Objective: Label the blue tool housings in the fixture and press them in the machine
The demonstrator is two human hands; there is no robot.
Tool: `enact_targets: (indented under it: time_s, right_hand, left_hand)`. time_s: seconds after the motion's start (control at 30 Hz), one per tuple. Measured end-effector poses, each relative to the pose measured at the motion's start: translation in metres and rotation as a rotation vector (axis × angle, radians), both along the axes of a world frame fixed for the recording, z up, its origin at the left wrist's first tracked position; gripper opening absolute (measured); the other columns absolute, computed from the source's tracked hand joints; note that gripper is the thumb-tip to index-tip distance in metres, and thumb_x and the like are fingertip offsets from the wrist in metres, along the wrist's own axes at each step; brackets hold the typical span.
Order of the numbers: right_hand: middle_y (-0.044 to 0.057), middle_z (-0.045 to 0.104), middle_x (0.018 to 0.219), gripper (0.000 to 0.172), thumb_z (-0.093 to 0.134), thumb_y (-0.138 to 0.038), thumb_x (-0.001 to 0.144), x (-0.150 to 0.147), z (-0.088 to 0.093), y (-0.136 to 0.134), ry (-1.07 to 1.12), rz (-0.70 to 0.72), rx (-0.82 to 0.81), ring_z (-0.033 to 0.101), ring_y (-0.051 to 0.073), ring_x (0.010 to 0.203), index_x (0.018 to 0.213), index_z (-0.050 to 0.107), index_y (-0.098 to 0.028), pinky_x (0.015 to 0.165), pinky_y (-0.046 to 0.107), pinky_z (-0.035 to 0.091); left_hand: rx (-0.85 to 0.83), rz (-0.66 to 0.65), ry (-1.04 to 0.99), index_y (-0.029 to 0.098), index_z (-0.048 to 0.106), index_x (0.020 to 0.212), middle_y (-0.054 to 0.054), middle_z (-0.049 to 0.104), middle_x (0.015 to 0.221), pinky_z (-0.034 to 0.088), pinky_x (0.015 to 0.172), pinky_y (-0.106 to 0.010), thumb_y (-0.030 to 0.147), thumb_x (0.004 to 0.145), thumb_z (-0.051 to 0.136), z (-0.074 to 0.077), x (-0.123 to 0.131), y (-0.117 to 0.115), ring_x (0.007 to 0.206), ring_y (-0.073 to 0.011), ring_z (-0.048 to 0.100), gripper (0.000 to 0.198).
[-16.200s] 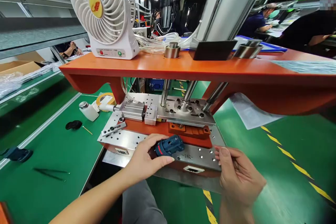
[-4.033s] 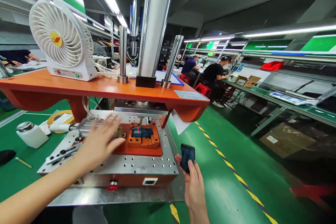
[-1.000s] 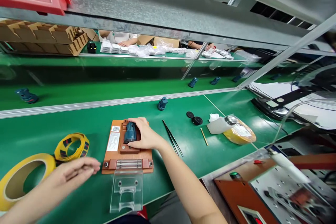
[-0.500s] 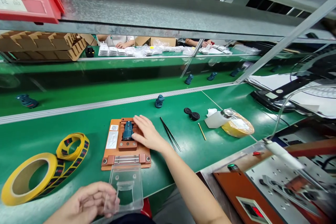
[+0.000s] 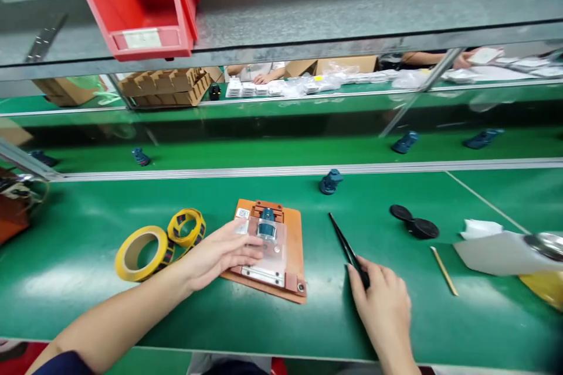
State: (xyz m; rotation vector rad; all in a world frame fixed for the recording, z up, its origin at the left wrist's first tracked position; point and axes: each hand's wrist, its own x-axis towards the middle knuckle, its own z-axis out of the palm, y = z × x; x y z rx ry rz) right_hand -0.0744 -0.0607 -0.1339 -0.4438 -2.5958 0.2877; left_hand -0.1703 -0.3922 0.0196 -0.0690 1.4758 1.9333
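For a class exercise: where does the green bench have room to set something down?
The bench is bare left of the larger tape roll, between orange fixture and tweezers, and right of the right hand, in front of the yellow stick. Crowded: the fixture, partly under the left hand, and around black caps and white bottle.

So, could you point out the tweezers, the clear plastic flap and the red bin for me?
Tweezers (image 5: 349, 252), head view: partway along the black shaft.
Clear plastic flap (image 5: 275, 256), head view: its flat, see-through face.
Red bin (image 5: 170, 38), head view: the front wall, right of its label.
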Motion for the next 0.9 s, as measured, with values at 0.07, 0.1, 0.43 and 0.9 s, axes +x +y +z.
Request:
enact_targets:
  time_s: [0.07, 0.1, 0.43, 0.9]
  right_hand:
    - [0.014, 0.064, 0.091, 0.054, 0.034, -0.054, 0.099, -0.003, -0.001, 0.001, 0.033, 0.032, -0.017, 0.058, 0.033, 0.087, 0.108, 0.069, -0.014, 0.074, 0.044, 0.046]
    - [0.014, 0.063, 0.090, 0.053, 0.034, -0.053, 0.099, -0.004, -0.002, 0.002, 0.045, 0.041, -0.026, 0.058, 0.033, 0.087, 0.108, 0.068, -0.014, 0.075, 0.045, 0.046]
    - [0.014, 0.061, 0.086, 0.040, 0.033, -0.045, 0.095, -0.005, -0.006, 0.005, -0.008, 0.023, -0.093, 0.057, 0.034, 0.083, 0.096, 0.063, -0.018, 0.071, 0.046, 0.046]
    - [0.012, 0.063, 0.093, 0.033, 0.044, -0.049, 0.093, 0.003, -0.001, 0.010, 0.149, 0.011, -0.453, 0.059, 0.032, 0.093, 0.098, 0.059, -0.020, 0.083, 0.049, 0.048]
  left_hand:
    - [-0.307, 0.024, 0.289, 0.022, 0.062, 0.131, -0.012, 0.074, 0.115, 0.053, 0.096, -0.042, 0.039, 0.084, 0.075, -0.002, 0.007, -0.036, 0.103, -0.0274, 0.071, 0.051]
    - [-0.507, 0.078, 0.456, 0.024, 0.068, 0.122, -0.010, 0.075, 0.109, 0.052, 0.097, -0.042, 0.042, 0.082, 0.076, -0.004, 0.014, -0.060, 0.102, -0.0279, 0.070, 0.045]
    - [-1.504, -0.104, 1.281, 0.022, 0.050, 0.141, -0.006, 0.078, 0.093, 0.035, 0.110, -0.051, 0.052, 0.097, 0.054, -0.057, 0.061, -0.221, 0.084, -0.0252, 0.073, 0.054]
    - [-1.535, -0.091, 1.216, 0.020, 0.062, 0.130, -0.010, 0.079, 0.107, 0.031, 0.104, -0.050, 0.027, 0.098, 0.047, -0.040, -0.098, -0.103, 0.098, -0.0262, 0.071, 0.037]
